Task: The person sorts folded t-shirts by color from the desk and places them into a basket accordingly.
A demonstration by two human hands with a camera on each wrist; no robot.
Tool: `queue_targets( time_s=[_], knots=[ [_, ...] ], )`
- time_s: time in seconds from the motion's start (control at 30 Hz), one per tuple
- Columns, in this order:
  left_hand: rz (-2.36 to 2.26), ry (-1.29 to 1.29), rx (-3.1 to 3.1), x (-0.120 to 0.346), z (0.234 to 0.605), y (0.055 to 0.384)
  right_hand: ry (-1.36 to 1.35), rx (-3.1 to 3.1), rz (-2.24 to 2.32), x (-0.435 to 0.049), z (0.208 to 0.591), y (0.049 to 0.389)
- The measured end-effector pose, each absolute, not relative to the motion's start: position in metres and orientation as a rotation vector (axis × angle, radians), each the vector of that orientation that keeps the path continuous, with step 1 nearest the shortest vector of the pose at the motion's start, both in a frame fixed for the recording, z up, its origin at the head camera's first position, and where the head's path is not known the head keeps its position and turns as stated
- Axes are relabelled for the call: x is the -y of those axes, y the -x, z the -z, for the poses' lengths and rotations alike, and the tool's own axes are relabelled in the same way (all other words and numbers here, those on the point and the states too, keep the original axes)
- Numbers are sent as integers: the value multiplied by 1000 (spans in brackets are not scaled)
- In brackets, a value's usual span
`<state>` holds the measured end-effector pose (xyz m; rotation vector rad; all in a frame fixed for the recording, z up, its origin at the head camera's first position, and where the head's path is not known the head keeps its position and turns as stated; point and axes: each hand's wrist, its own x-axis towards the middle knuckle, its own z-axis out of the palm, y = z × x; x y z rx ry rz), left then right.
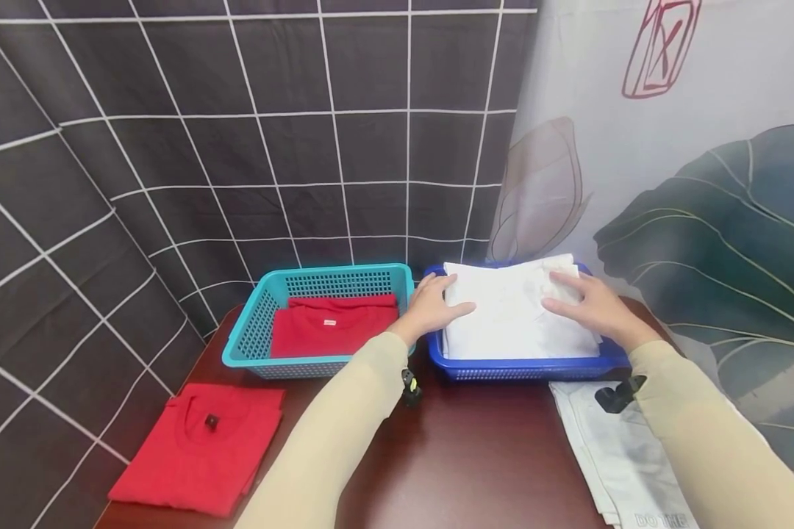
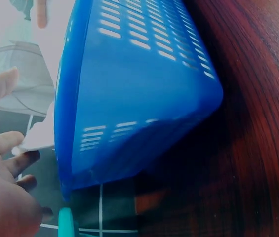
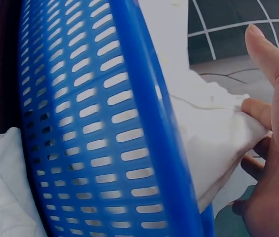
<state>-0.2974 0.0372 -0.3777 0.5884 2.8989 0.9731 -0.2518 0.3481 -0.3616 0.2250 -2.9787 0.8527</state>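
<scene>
Inside the blue basket, we are finding the white cloth lying broadside between our left hand and right hand, roughly equally near, set apart, fingers loosely spread at its side edges.

The blue basket is showing smooth plastic, its slotted walls ending in a glossy rim that is catching the light. The teal basket is showing smooth, perforated plastic. Inside the blue one, the white cloth is looking soft, matt and lightly creased. Red shirts are showing matt fabric. The bench is displaying streaked, wood-like grain beneath a glossy finish. Behind, a gridded curtain is hanging in matt, rippled cloth.
</scene>
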Motion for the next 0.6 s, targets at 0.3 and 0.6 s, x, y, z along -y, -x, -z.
queue_targets(
  time_s=[0.3, 0.6],
  knots=[
    [-888, -647, -2961, -23, 374, 293, -294, 2928, -718, -351, 365, 248],
    [-505, -896, -3106, -16, 371, 261, -344, 2849, -613, -362, 368, 210]
  ],
)
